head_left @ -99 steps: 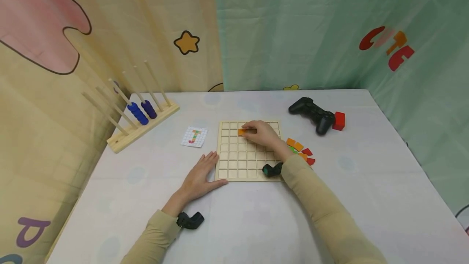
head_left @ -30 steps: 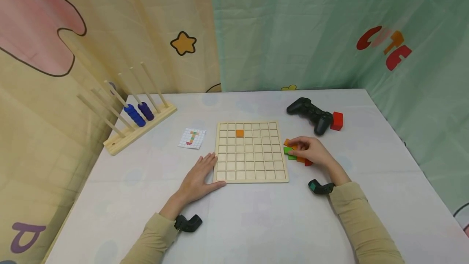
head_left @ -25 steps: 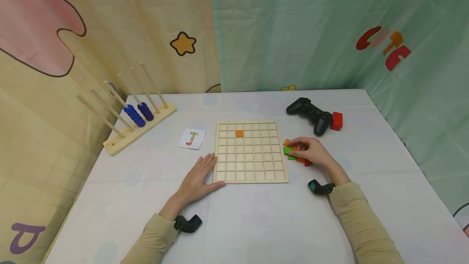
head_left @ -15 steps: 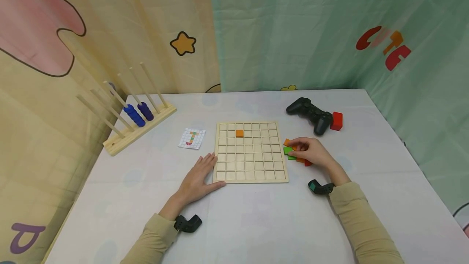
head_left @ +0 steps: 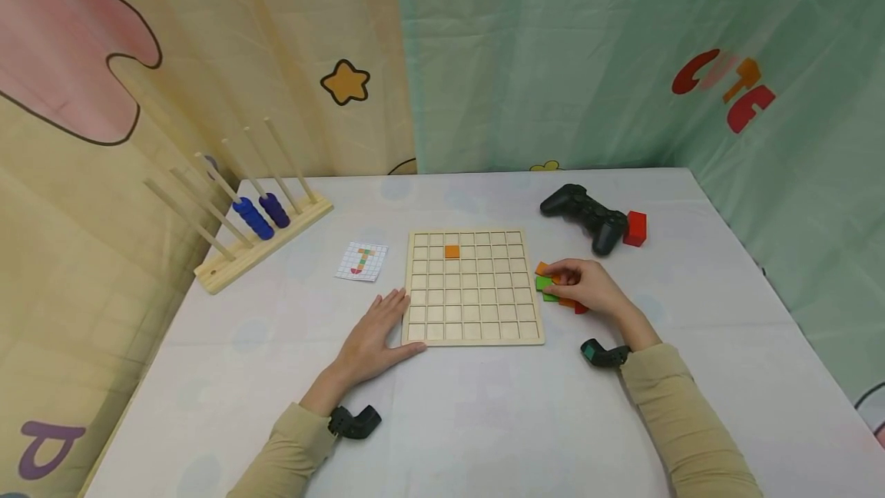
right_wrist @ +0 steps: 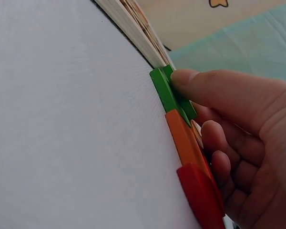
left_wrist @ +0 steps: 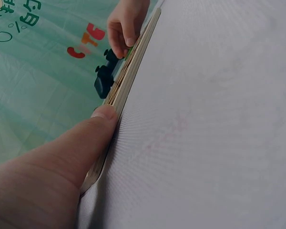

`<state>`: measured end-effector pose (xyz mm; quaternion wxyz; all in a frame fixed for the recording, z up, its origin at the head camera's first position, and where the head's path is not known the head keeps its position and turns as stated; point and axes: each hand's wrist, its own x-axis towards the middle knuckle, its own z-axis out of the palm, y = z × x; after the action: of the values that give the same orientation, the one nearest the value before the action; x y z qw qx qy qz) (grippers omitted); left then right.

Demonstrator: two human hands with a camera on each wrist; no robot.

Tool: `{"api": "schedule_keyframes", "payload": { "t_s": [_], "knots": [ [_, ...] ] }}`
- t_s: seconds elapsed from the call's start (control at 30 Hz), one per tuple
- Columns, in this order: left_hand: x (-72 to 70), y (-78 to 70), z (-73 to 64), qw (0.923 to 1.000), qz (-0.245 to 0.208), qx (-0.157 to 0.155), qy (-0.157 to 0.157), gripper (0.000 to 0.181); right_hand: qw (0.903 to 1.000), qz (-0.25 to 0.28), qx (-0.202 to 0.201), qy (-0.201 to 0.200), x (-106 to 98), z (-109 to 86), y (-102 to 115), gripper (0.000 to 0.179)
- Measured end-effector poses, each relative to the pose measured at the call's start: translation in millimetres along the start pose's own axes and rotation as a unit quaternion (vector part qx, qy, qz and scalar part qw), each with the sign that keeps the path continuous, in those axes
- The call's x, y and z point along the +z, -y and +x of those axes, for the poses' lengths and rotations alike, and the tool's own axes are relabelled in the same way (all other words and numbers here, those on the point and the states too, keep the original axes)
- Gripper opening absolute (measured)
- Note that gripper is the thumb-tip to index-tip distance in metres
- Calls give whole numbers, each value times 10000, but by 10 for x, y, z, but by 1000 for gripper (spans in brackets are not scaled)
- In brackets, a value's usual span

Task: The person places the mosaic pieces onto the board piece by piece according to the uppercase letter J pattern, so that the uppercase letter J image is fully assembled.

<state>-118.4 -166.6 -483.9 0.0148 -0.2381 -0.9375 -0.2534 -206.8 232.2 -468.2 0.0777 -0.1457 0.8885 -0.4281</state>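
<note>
A pale wooden grid board (head_left: 462, 306) lies on the table, with one orange square tile (head_left: 452, 252) in a cell of its second row. My left hand (head_left: 373, 336) rests beside the board's left side, fingers extended; in the left wrist view its thumb (left_wrist: 93, 129) lies against the board's edge. Right of the board, my right hand (head_left: 588, 283) pinches a green tile (head_left: 543, 283) among the loose tiles, its other fingers curled. Close by the thumb, the right wrist view shows another green tile (right_wrist: 163, 90), an orange one (right_wrist: 183, 136) and a red one (right_wrist: 200, 195).
A small pattern card (head_left: 362, 261) with a J-shaped figure lies left of the board. Behind it stands a wooden peg rack (head_left: 270, 240) with blue and purple beads. A black game controller (head_left: 586, 214) and a red block (head_left: 635, 229) sit at the back right.
My right hand has left the board and moved right to the loose tiles, leaving the orange tile in its cell. Over the last second both hands have stayed nearly still.
</note>
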Motion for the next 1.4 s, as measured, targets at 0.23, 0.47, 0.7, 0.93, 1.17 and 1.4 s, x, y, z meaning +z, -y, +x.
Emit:
{"api": "schedule_keyframes", "payload": {
  "t_s": [0.23, 0.47, 0.7, 0.93, 1.17, 1.4],
  "knots": [
    [-1, 3, 3, 10000, -1, 1, 15, 90, 9998, -188, -48, -11, 1, -5, 30, 40],
    [-7, -5, 6, 10000, -36, -12, -7, 89, 9988, -497, -22, -36, -7, -32, 102, 38],
    [12, 3, -8, 10000, 13, 12, -65, 88, 9982, -509, -294, 100, 17, -7, 228, 34],
    [4, 5, -11, 9999, 13, 38, -110, 88, 9969, -419, -602, 298, 183, 247, 465, 30],
    [-13, 4, -3, 9999, 59, 17, -86, 89, 9951, -481, -747, 434, 415, 600, 651, 32],
    [1, 7, -17, 10000, -13, -83, 32, 90, 9937, -740, -743, 405, 597, 862, 784, 34]
  ]
}}
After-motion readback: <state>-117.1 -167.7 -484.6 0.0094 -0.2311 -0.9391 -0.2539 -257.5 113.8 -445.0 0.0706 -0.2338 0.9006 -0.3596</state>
